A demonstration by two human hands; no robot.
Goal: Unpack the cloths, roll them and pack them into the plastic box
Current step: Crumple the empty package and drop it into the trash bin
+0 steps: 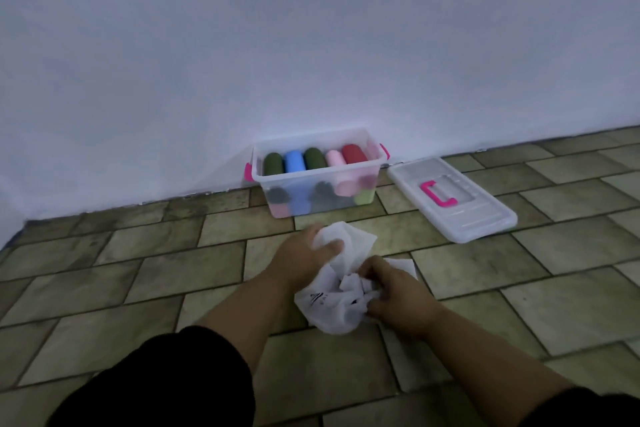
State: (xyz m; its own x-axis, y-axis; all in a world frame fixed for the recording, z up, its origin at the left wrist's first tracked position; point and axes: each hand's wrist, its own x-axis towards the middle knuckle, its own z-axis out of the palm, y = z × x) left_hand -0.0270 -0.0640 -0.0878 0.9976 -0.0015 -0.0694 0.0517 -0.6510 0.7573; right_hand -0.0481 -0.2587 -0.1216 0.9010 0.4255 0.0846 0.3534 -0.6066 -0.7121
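Observation:
A clear plastic box with pink latches stands on the floor against the wall. Inside it lie rolled cloths: a dark green one, a blue one, a second dark green one, a pink one and a red one, with more rolls showing through the wall below. In front of the box, a crumpled white bag with black print rests on the tiles. My left hand grips its upper part. My right hand clutches its bunched lower right part.
The box's clear lid with a pink handle lies flat on the floor to the right of the box. A white wall runs behind. Beige-green floor tiles spread left and right. My dark-clothed knees are at the bottom corners.

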